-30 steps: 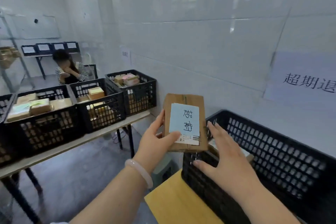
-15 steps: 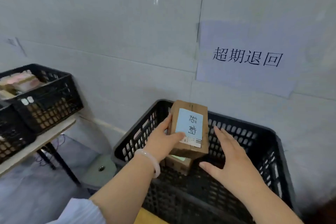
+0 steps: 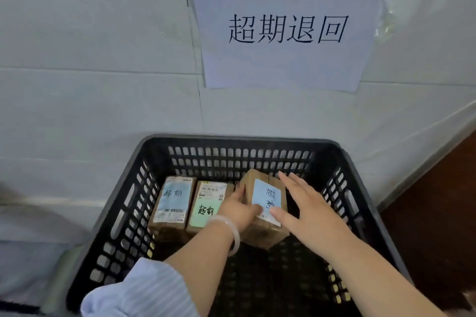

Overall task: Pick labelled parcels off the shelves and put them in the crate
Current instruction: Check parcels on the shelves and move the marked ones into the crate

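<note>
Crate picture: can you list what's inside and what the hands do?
Crate: black, by the wall
Left parcel: flat, blue label
Middle parcel: flat beside it, green label
Held parcel: blue label, tilted, inside the crate
Left hand: grips the held parcel
Right hand: open, fingers straight, at its right side
Sign: paper on the wall above

Both forearms reached forward and down, side by side. The left hand (image 3: 238, 210) gripped a parcel (image 3: 268, 195) between thumb and fingers; the right hand (image 3: 306, 207), fingers straight, touched its right side.
</note>
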Demonstrator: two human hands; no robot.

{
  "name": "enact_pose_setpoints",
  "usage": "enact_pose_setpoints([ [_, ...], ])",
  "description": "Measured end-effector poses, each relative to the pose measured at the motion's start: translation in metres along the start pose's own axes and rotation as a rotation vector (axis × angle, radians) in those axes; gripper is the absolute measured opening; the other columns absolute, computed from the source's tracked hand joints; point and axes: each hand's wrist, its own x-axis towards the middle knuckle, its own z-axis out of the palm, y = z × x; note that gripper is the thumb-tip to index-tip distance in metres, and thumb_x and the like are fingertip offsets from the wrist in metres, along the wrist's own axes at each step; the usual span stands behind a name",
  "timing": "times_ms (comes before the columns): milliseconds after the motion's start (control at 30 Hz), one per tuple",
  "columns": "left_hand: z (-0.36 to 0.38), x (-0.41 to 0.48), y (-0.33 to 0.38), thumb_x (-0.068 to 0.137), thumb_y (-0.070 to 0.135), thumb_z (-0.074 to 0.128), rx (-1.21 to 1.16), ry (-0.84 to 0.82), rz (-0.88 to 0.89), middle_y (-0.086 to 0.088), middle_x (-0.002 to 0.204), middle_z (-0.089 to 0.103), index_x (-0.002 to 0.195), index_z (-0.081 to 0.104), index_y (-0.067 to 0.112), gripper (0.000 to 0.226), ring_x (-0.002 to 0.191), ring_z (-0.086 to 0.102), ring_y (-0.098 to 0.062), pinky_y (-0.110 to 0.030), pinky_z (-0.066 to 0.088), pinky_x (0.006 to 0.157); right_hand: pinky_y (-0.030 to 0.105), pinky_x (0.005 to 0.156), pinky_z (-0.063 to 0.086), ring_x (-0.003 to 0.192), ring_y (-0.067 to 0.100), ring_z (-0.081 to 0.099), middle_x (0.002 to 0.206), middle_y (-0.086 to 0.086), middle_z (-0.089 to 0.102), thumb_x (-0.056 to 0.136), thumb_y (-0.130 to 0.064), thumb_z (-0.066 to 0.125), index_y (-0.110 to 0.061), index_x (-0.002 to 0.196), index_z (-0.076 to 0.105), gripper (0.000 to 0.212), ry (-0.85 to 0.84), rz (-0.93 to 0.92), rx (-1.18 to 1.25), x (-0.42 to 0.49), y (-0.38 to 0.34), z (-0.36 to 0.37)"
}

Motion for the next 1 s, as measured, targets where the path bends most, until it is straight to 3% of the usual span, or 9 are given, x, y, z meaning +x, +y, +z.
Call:
enact_pose_setpoints([
  [133,0.011,0.019,0.001,0.088,0.037,0.063,0.153,0.038,-0.021,-0.002,0.138,0.053,0.153,0.017,0.041,0.081,0.117,0.057,-0.022,-0.038,0.045,0.103,0.031,0.116,0.015,0.146,0.004,0.007,0.159,-0.022,0.008,0.094,-0.062,0.037,-0.050,0.150,0.008,0.065,-0.015,0.032,0.086,0.011,0.010,0.010],
  [267,0.025,0.036,-0.005,0.085,0.047,0.061,0.235,0.035,-0.045,-0.006,0.141,0.048,0.153,0.008,0.045,0.086,0.122,0.054,-0.026,-0.041,0.043,0.105,0.032,0.117,0.016,0.144,0.002,0.011,0.158,-0.022,0.013,0.096,-0.060,0.030,-0.050,0.150,0.012,0.057,-0.025,0.078,0.199,0.018,0.021,0.015],
  [467,0.040,0.046,-0.019,0.090,0.047,0.055,0.435,0.000,-0.064,-0.008,0.142,0.042,0.154,0.001,0.043,0.083,0.120,0.053,-0.026,-0.040,0.046,0.101,0.027,0.117,0.012,0.142,-0.005,0.011,0.158,-0.022,0.016,0.097,-0.058,0.029,-0.050,0.150,0.016,0.054,-0.036,0.095,0.301,0.023,0.028,0.015],
  [600,0.039,0.048,-0.023,0.093,0.039,0.057,0.538,0.003,-0.057,-0.008,0.146,0.037,0.155,-0.003,0.038,0.086,0.126,0.049,-0.026,-0.042,0.044,0.105,0.023,0.109,0.014,0.141,-0.002,0.014,0.158,-0.020,0.018,0.097,-0.060,0.029,-0.049,0.150,0.016,0.056,-0.081,0.115,0.342,0.024,0.031,0.018],
  [800,0.023,0.044,-0.021,0.089,0.042,0.065,0.709,0.057,0.118,-0.002,0.155,0.026,0.155,0.011,0.038,0.085,0.140,0.031,-0.026,-0.042,0.033,0.114,0.021,0.103,0.013,0.143,0.002,0.014,0.158,-0.017,0.018,0.097,-0.060,0.028,-0.046,0.151,0.015,0.057,-0.098,0.121,0.327,0.024,0.032,0.016],
  [900,0.018,0.042,-0.021,0.092,0.051,0.055,0.863,0.069,0.112,0.000,0.149,0.037,0.153,0.012,0.043,0.075,0.136,0.033,-0.026,-0.043,0.035,0.108,0.022,0.103,0.014,0.144,0.004,0.014,0.159,-0.017,0.017,0.097,-0.061,0.028,-0.046,0.151,0.014,0.058,-0.113,0.116,0.319,0.022,0.030,0.017],
  [1000,0.020,0.043,-0.021,0.097,0.043,0.051,0.777,0.000,0.082,-0.002,0.135,0.047,0.152,0.007,0.047,0.071,0.122,0.049,-0.026,-0.041,0.045,0.100,0.023,0.104,0.015,0.145,0.004,0.014,0.159,-0.016,0.017,0.097,-0.061,0.028,-0.046,0.151,0.015,0.058,-0.115,0.113,0.320,0.021,0.029,0.017],
])
